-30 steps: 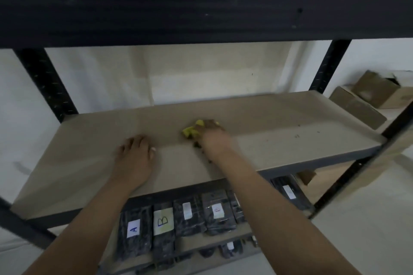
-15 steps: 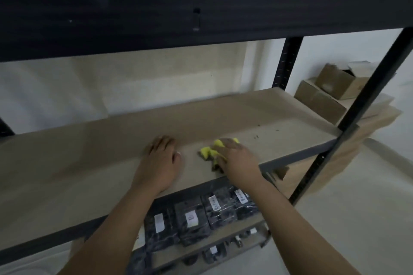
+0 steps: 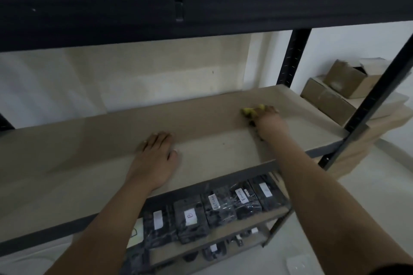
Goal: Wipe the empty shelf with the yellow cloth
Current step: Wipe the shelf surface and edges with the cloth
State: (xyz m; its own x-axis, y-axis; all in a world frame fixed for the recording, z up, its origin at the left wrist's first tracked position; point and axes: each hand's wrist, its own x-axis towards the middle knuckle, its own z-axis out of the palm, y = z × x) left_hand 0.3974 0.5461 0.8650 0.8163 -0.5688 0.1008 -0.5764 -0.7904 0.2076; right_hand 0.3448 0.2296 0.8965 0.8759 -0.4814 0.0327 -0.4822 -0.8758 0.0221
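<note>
Since 0.5 s ago, right hand (image 3: 269,121) w/ cloth (image 3: 248,112) has slid from shelf (image 3: 89,163) front to back-right, bunched on it. Left hand (image 3: 156,158) flat, mid-front. Unwiped board runs left; right hand nearer.

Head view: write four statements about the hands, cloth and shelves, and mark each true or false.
1. The right hand presses the yellow cloth on the empty shelf. True.
2. The left hand holds the cloth. False: it lies flat and bare on the shelf.
3. Labelled dark packages sit on the shelf below. True.
4. The cardboard boxes stand on the wiped shelf. False: they are beyond its right end.
</note>
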